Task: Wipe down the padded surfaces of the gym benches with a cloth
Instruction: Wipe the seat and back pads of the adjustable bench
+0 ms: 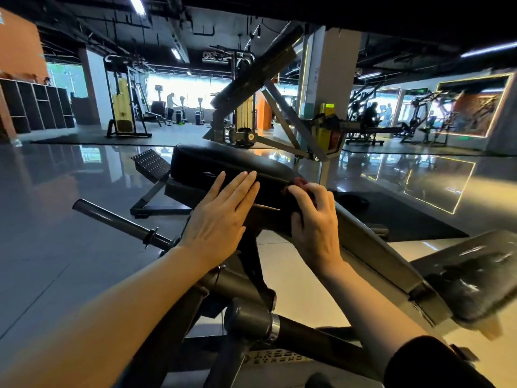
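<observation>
Head view, centre of frame: left hand (221,217) lies flat, fingers straight and together, palm down on the black padded vinyl bench pad (223,163). Right hand (314,219), just right of it, has its grip curled round a dark red crumpled cloth (300,182), pressing it against the pad's right edge. Black steel bar (120,222) at left, grey glossy floor (56,219) below.

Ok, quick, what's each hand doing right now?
Left hand: open, flat on the black bench pad.
Right hand: curled round a dark red cloth.
</observation>
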The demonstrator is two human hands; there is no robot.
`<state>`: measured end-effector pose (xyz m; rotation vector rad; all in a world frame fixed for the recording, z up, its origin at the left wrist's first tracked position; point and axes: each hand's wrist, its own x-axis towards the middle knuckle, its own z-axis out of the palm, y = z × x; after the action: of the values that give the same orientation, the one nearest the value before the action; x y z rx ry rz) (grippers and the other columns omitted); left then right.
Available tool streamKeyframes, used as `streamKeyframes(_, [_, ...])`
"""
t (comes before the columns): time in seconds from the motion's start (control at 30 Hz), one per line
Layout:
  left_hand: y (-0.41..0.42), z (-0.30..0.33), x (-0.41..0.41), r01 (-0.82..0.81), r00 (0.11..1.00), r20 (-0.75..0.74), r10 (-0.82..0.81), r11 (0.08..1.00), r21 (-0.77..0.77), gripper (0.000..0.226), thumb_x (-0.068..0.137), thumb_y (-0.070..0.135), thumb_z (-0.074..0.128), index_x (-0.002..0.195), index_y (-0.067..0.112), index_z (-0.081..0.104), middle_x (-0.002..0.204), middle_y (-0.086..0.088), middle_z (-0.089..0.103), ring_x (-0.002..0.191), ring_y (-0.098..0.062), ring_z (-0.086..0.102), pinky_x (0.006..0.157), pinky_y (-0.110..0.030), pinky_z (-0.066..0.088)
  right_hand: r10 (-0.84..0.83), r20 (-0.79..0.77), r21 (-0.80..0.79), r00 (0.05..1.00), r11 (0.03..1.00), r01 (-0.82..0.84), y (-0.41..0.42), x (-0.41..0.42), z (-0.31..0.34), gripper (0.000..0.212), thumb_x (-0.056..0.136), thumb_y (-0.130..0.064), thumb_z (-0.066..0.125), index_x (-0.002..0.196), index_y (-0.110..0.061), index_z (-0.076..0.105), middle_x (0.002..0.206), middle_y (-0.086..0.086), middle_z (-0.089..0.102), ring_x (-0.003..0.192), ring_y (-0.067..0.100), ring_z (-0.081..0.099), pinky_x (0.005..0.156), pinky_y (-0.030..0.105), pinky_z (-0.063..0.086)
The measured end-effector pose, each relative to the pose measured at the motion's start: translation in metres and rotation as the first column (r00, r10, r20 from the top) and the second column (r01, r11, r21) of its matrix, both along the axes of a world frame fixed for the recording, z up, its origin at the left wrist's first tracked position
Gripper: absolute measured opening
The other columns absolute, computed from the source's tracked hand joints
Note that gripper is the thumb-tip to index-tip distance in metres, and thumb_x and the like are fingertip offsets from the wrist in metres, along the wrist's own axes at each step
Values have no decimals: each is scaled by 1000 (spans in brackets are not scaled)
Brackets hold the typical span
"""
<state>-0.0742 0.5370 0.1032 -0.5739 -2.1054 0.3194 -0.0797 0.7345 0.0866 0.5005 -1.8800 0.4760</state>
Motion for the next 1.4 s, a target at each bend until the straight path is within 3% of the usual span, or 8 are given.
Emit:
streamKeyframes(0.13, [-12, 0, 9, 0, 1000, 19, 2, 997, -79, 84, 72, 29, 77, 143, 2, 39, 153, -17, 31, 142, -30, 29, 116, -47, 12, 9, 55, 139, 998, 990, -16, -7, -5, -11, 40, 74, 7, 65, 110, -9, 60, 118, 16, 52, 94, 31, 50, 80, 38, 49])
streamKeyframes(0.23, [-19, -5, 10, -18, 999, 40, 22, 995, -100, 76, 78, 30, 73, 141, 2, 41, 153, -17, 31, 142, -30, 29, 118, -49, 14, 15, 108, 121, 994, 992, -28, 1, 3, -22, 33, 74, 4, 67, 105, -4, 63, 111, 16, 54, 89, 28, 49, 72, 42, 51])
streamKeyframes(0.37, [-18, -9, 10, -23, 998, 60, 29, 994, -104, 72, 82, 30, 68, 142, 1, 39, 154, -16, 27, 144, -28, 25, 118, -46, 13, -32, 20, 35, 999, 999, 31, -14, 0, 0, 40, 79, 9, 61, 116, -7, 61, 120, 19, 53, 101, 33, 50, 86, 34, 42])
streamKeyframes(0.77, [-19, -11, 18, 61, 995, 79, -59, 998, -25, 57, 84, 20, 64, 136, 0, 48, 148, -19, 39, 138, -29, 37, 117, -45, 16, -83, 20, 79, 996, 994, 81, -22, 2, 6, 43, 76, 10, 56, 116, -6, 62, 119, 19, 54, 99, 35, 48, 84, 33, 39])
streamKeyframes(0.93, [-28, -15, 29, 158, 983, 69, -171, 974, 163, 45, 81, 17, 65, 123, 2, 60, 137, -16, 53, 128, -26, 50, 115, -45, 24, -21, 36, 309, 999, 951, 8, -22, 7, -4, 39, 73, 7, 59, 110, -4, 63, 115, 18, 55, 95, 34, 49, 77, 41, 50])
streamKeyframes(1.1, [-46, -10, 34, 114, 992, 5, -129, 892, 437, 51, 76, 14, 75, 123, 0, 60, 132, -16, 56, 120, -32, 55, 108, -42, 31, -46, -19, 232, 999, 971, 49, -46, -3, 19, 44, 75, 8, 63, 116, -7, 60, 122, 18, 47, 105, 35, 42, 81, 44, 49])
streamKeyframes(1.27, [-63, -1, 25, 62, 995, 41, -96, 858, 510, 60, 79, 12, 71, 134, -2, 50, 141, -16, 47, 127, -33, 48, 109, -41, 32, 40, -23, 346, 999, 938, -29, -66, 2, 29, 40, 83, -15, 42, 118, -6, 60, 117, 20, 53, 102, 34, 46, 79, 41, 48])
streamKeyframes(1.4, [-63, -8, 23, 76, 989, 67, -129, 854, 514, 72, 75, 11, 76, 138, -2, 44, 145, -16, 40, 126, -31, 44, 105, -39, 39, 83, -60, 333, 995, 941, -59, -88, -5, 35, 34, 84, -11, 51, 116, -4, 61, 115, 19, 59, 99, 33, 49, 83, 37, 45])
